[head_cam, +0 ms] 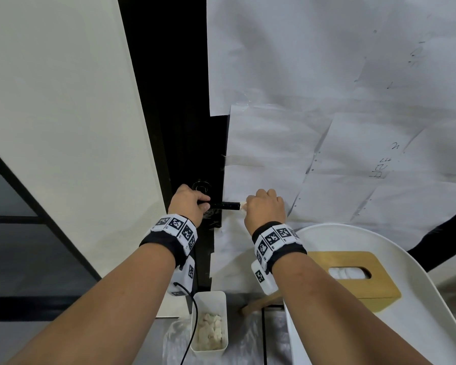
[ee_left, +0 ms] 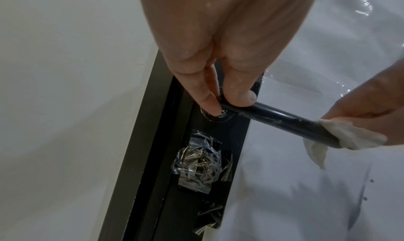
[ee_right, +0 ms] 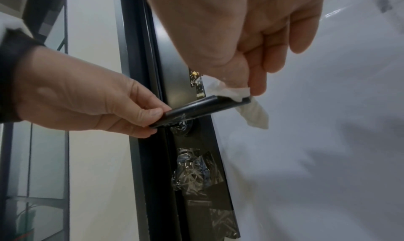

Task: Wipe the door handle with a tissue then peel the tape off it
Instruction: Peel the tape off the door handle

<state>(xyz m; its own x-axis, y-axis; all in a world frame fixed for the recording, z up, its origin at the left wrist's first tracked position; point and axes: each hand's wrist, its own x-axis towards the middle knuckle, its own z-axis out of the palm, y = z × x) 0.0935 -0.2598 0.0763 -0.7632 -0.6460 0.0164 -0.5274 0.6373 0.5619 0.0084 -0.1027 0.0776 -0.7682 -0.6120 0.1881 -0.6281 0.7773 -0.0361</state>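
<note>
A black lever door handle (head_cam: 225, 205) (ee_left: 282, 122) (ee_right: 203, 107) sticks out from a black door stile. My left hand (head_cam: 188, 204) (ee_left: 227, 99) (ee_right: 87, 104) pinches its pivot end between thumb and fingers. My right hand (head_cam: 265, 209) (ee_right: 251, 82) pinches a crumpled white tissue (head_cam: 243, 206) (ee_left: 347, 137) (ee_right: 253, 111) against the handle's free tip. Thin shreds of clear tape (ee_left: 247, 114) (ee_right: 183, 117) cling to the handle near the pivot.
Crinkled clear tape (ee_left: 201, 160) (ee_right: 194, 172) covers the lock plate below the handle. White paper sheets (head_cam: 327, 101) cover the door. A wooden tissue box (head_cam: 353, 280) sits on a white round table (head_cam: 432, 312) at right. A white bin (head_cam: 209, 322) with scraps stands below.
</note>
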